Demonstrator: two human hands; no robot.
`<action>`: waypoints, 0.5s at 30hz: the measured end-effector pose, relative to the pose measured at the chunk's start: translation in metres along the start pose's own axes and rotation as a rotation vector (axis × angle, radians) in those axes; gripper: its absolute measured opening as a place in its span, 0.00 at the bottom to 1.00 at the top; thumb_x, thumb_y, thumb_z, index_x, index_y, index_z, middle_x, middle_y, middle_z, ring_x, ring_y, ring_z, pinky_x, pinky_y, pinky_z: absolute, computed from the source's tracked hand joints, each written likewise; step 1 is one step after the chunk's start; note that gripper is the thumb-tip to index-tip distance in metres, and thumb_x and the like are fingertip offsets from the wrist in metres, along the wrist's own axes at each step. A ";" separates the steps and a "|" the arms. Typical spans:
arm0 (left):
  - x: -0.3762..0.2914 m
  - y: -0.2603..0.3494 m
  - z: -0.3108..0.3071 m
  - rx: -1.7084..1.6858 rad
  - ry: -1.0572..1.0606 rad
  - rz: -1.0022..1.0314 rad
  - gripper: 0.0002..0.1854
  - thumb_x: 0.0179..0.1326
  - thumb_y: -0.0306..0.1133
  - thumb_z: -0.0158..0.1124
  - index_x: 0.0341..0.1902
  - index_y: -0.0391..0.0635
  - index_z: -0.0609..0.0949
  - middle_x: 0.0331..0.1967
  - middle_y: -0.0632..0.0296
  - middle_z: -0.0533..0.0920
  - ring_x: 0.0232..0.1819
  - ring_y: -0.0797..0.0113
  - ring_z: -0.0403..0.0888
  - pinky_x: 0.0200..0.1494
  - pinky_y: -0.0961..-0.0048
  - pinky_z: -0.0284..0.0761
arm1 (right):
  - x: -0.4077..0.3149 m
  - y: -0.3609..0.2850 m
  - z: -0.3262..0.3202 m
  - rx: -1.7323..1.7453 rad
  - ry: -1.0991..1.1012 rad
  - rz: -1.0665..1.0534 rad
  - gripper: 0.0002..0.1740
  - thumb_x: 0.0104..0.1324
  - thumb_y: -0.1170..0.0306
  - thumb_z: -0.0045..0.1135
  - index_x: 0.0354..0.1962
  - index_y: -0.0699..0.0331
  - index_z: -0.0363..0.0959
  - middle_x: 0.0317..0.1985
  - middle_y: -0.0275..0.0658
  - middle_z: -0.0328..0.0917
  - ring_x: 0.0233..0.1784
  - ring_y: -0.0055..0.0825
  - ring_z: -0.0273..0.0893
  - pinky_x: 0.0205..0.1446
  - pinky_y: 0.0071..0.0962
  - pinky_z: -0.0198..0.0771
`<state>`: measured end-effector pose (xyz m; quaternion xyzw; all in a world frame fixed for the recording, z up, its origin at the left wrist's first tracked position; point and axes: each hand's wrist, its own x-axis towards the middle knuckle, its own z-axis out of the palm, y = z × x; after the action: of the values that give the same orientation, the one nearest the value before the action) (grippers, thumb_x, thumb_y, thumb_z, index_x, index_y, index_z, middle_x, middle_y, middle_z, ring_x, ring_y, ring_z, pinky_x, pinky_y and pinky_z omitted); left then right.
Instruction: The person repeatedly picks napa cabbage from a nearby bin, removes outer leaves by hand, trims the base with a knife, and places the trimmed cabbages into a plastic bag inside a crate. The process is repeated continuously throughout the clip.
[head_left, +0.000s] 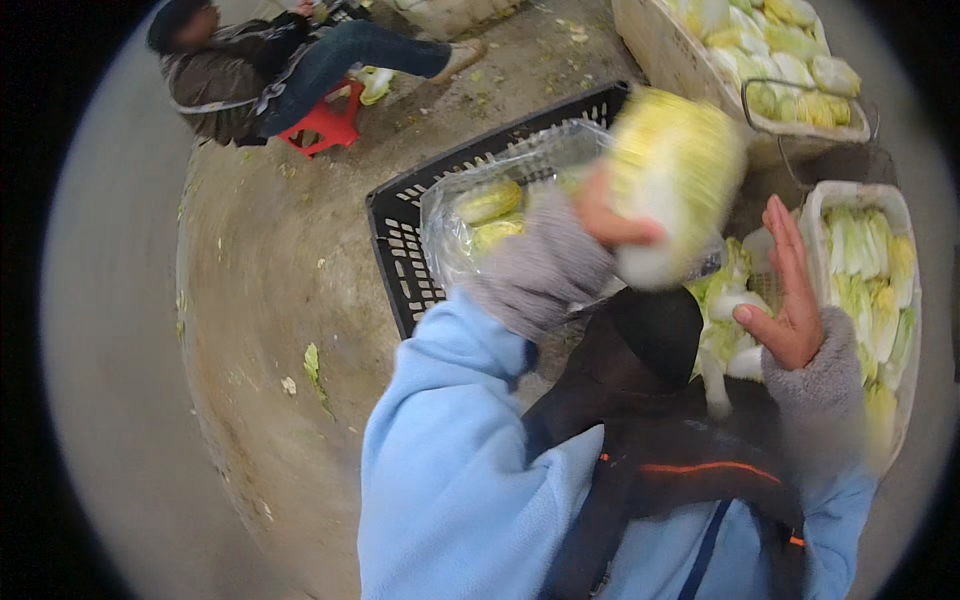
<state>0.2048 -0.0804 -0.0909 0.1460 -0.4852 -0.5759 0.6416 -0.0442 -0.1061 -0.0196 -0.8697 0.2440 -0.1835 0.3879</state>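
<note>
My left hand (609, 214) grips a pale yellow napa cabbage (671, 176), blurred and held up over the right end of a black plastic crate (390, 259). A clear plastic bag (450, 199) lines that crate, and napa cabbages (489, 202) lie inside it, partly hidden by my left forearm. To the right, my right hand (795, 304) is raised with its thumb and fingers apart, holding nothing. Below and left of it are loose cabbage leaves (724, 307), near my lap. Beside my right hand stands a white plastic crate (905, 214) packed with trimmed napa cabbages (862, 247).
A larger pale crate (660, 52) heaped with napa cabbages (780, 60) stands at the upper right, next to a metal wire handle (780, 154). At the upper left a person (240, 75) sits on a red plastic stool (330, 124). Leaf scraps (315, 367) litter the concrete floor (262, 300).
</note>
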 end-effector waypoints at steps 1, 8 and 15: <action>-0.020 0.005 -0.035 0.058 0.037 -0.054 0.47 0.36 0.33 0.72 0.62 0.39 0.58 0.55 0.52 0.69 0.57 0.60 0.67 0.59 0.63 0.62 | -0.002 0.003 -0.005 -0.089 -0.018 0.021 0.47 0.51 0.59 0.55 0.62 0.70 0.43 0.65 0.51 0.42 0.69 0.41 0.43 0.68 0.33 0.40; -0.154 -0.010 -0.140 0.900 0.410 -0.937 0.53 0.25 0.34 0.77 0.61 0.39 0.60 0.52 0.51 0.71 0.56 0.58 0.68 0.59 0.65 0.63 | -0.071 0.038 0.016 0.213 -0.084 0.399 0.34 0.46 0.62 0.60 0.51 0.70 0.64 0.48 0.46 0.69 0.50 0.35 0.69 0.54 0.30 0.62; -0.215 -0.049 -0.131 0.937 0.389 -1.137 0.56 0.15 0.34 0.80 0.58 0.40 0.63 0.50 0.52 0.72 0.53 0.57 0.69 0.59 0.68 0.63 | -0.088 0.048 0.015 0.059 -0.050 0.339 0.30 0.45 0.64 0.61 0.46 0.71 0.68 0.41 0.49 0.72 0.43 0.38 0.72 0.49 0.29 0.65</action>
<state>0.3084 0.0461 -0.2889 0.7293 -0.4075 -0.5154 0.1911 -0.1216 -0.0752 -0.0772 -0.8085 0.3720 -0.1009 0.4447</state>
